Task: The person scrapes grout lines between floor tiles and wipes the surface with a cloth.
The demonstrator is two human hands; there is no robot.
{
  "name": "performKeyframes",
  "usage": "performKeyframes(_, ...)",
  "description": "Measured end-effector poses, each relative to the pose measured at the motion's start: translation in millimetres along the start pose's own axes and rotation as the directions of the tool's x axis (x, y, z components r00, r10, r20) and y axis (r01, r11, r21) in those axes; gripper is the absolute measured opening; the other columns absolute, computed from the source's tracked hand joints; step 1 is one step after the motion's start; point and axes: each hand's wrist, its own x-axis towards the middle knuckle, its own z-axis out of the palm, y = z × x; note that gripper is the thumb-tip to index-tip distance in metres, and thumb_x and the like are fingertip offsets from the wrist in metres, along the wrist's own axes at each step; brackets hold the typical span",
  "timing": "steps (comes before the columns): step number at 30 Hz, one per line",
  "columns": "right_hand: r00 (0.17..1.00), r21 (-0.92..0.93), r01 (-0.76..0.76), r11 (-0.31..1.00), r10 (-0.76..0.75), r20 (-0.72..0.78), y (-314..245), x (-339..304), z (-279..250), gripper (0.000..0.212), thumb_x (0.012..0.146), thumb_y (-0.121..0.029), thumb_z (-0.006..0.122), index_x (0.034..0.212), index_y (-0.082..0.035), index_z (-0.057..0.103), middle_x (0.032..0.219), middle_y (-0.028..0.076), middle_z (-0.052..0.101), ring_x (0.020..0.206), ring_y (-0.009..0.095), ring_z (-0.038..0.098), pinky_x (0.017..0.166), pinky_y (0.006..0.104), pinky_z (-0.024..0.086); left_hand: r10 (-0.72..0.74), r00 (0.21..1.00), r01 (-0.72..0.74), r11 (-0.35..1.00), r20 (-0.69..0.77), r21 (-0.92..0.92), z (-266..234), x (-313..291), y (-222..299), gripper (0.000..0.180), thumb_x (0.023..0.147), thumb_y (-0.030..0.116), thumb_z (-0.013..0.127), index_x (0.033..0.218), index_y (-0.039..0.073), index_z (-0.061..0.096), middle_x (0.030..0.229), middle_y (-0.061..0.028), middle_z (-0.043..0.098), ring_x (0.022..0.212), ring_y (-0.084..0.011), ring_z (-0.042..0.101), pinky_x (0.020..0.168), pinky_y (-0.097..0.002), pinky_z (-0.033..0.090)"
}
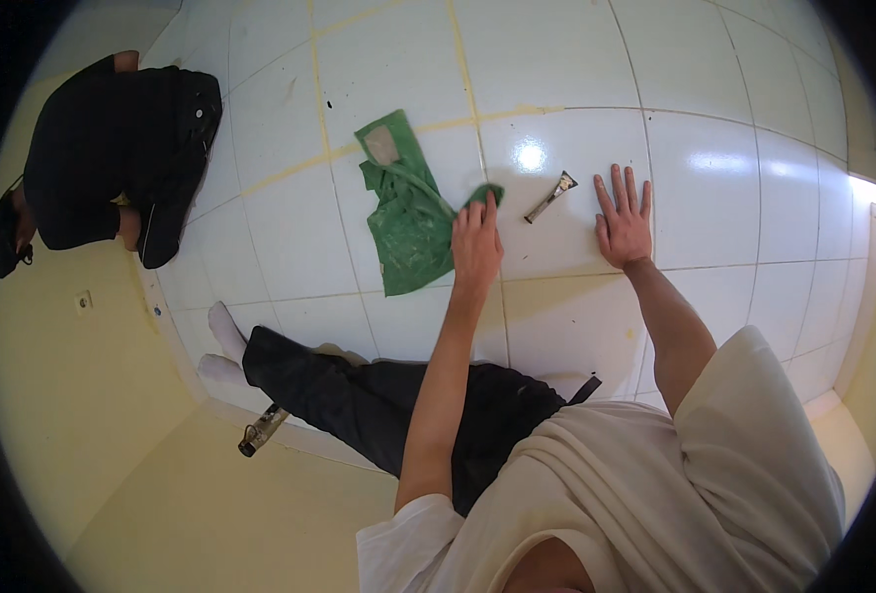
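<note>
On the white tiled floor [576, 138] lies a crumpled green cloth [408, 237] with light smudges and a beige patch near its far end. My left hand [477, 242] has its fingers closed on a bunched corner of this cloth, pressing it to a tile. To its right, my right hand [624, 222] rests flat on the floor with fingers spread, holding nothing. Between the hands is a small scraper-like tool [551, 198] with a wider end and a worn, stained surface; neither hand touches it.
Yellowish lines [290, 170] run along some tile joints. At the far left another person [112, 158] in dark clothes bends low over the floor. My outstretched legs [359, 395] lie across the near left, with a bottle-like object [263, 430] beside them near the wall [191, 484].
</note>
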Motion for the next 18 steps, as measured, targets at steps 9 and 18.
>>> performKeyframes(9, 1.0, 0.001, -0.001, 1.0, 0.001, 0.007, -1.8, 1.5, -0.7, 0.074, 0.096, -0.024, 0.048, 0.166, -0.019, 0.025, 0.174, 0.015, 0.013, 0.161, 0.038, 0.009, 0.127, 0.0652, 0.003, -0.007, 0.982, 0.001, 0.999, 0.191, 0.032, -4.4, -145.0, 30.8, 0.062, 0.089, 0.005, 0.064, 0.149, -0.002, 0.05, 0.114, -0.0124, 0.054, 0.103, -0.0318, 0.054, 0.092, -0.0462, 0.048)
performKeyframes(18, 1.0, 0.013, -0.001, 1.0, 0.001, -0.007, -1.0, 0.9, -0.8, 0.074, 0.097, -0.025, 0.048, 0.167, -0.02, 0.024, 0.174, 0.015, 0.014, 0.161, 0.038, 0.009, 0.127, 0.0651, 0.003, -0.153, 0.986, 0.152, 0.988, 0.06, 0.006, 11.1, -106.5, 43.5, 0.049, 0.1, 0.011, 0.06, 0.146, -0.003, 0.052, 0.117, -0.014, 0.056, 0.105, -0.0332, 0.055, 0.09, -0.0461, 0.046)
